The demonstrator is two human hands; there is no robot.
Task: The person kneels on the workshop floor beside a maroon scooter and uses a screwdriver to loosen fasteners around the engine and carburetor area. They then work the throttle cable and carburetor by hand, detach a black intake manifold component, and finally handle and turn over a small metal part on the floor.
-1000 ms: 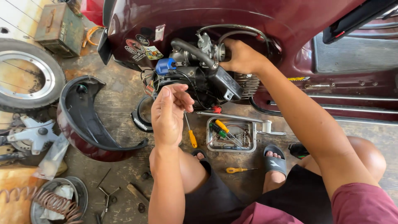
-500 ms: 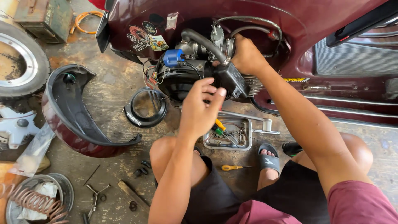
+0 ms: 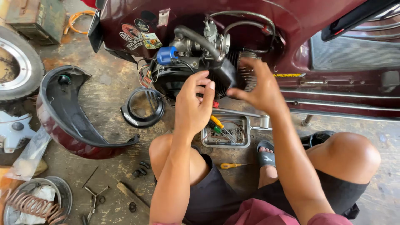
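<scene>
Both hands have pulled off the black finned metal engine block at upper centre, the left hand half-curled and the right hand spread, both empty; regripping wants steady fingers clear of wiring.

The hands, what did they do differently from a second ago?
The right hand came off the engine, where it rested a second ago, and now hangs open in front of it. The left hand rose from lower down to the black engine cover. Neither holds anything. The scooter, metal tray and loose side panel stayed put.
</scene>
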